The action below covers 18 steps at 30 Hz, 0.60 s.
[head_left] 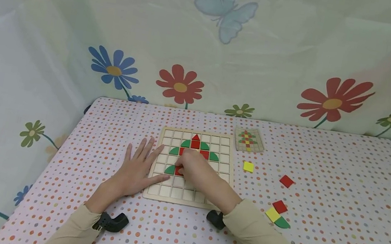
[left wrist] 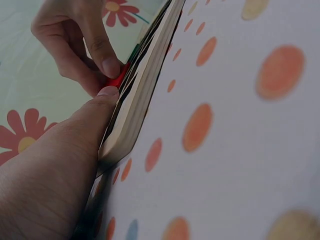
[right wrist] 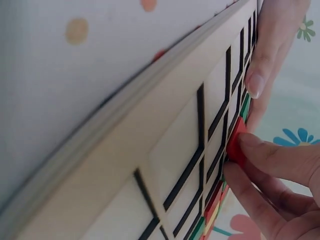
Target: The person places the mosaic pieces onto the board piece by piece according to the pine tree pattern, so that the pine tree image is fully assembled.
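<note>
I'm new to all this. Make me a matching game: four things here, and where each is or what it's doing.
1. left hand
2. right hand
3. card
4. butterfly

A. on the backdrop
B. beside the board's far right corner
C. fingers spread at the board's left edge
D. pinching a red tile

Pairs: 1-C, 2-D, 3-B, 4-A

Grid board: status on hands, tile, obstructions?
Left hand spread at board's left edge. Right hand pinches red square at board. Right hand hides some cells in head view.
</note>
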Each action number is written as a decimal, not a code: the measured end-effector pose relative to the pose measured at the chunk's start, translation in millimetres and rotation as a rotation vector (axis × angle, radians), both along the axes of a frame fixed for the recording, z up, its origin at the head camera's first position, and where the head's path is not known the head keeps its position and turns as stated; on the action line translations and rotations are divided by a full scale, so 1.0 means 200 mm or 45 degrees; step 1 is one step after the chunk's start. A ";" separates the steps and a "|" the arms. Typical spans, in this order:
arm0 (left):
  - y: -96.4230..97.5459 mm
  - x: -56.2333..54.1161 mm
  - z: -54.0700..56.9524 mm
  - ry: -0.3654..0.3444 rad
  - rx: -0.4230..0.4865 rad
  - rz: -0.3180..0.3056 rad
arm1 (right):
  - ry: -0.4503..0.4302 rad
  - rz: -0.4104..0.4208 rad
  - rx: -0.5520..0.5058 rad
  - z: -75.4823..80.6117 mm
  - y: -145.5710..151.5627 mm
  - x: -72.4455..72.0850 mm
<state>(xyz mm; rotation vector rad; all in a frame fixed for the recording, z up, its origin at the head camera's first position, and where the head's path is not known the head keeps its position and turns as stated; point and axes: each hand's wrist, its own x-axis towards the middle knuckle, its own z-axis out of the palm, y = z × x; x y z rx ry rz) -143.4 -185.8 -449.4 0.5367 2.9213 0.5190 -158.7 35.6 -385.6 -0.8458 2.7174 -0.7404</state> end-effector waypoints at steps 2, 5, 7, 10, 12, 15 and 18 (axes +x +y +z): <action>0.00 0.00 0.00 -0.002 0.003 0.001 | 0.040 0.020 0.020 0.00 0.00 0.00; 0.00 0.00 0.00 0.001 0.009 0.001 | 0.091 0.039 0.038 0.00 -0.01 0.01; 0.00 0.00 0.00 0.002 0.014 0.000 | 0.106 0.043 0.049 0.00 -0.01 0.01; 0.00 0.00 0.00 0.010 0.022 -0.005 | 0.124 0.054 0.054 0.00 0.00 0.01; 0.00 0.00 0.00 0.013 0.028 -0.007 | 0.113 0.069 0.036 -0.01 0.01 0.01; 0.00 0.00 0.00 0.014 0.023 -0.009 | 0.060 0.117 -0.044 -0.02 0.06 0.01; 0.00 0.00 0.00 0.012 0.009 -0.007 | 0.008 0.212 -0.111 -0.01 0.15 0.01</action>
